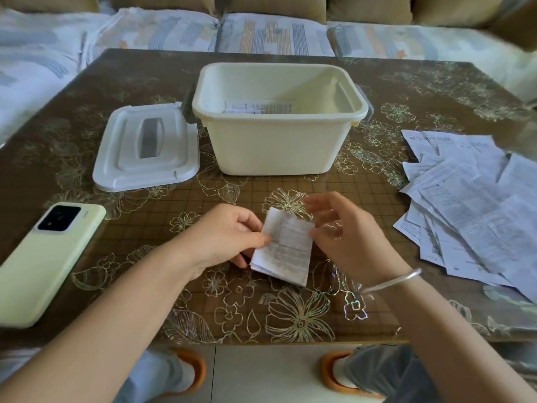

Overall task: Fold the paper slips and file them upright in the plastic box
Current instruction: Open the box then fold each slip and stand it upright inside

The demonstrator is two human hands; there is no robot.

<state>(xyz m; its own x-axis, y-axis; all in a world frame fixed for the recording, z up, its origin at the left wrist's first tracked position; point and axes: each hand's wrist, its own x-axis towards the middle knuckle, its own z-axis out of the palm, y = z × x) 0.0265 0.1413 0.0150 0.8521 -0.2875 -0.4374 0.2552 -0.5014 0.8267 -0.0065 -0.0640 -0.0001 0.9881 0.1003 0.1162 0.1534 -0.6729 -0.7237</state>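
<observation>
Folded slip [283,247] just above the table [290,53], in front of the plastic box [279,146]: the left hand [229,234] pinches its left edge, while the right hand [343,228], fingers loosely spread, sits at its right edge without a clear grip. The crease is best pressed flat with edges aligned, so the slip can stand upright. The box, its lid [145,146] off beside it, holds a few printed slips [258,107], partly hidden by the near rim.
</observation>
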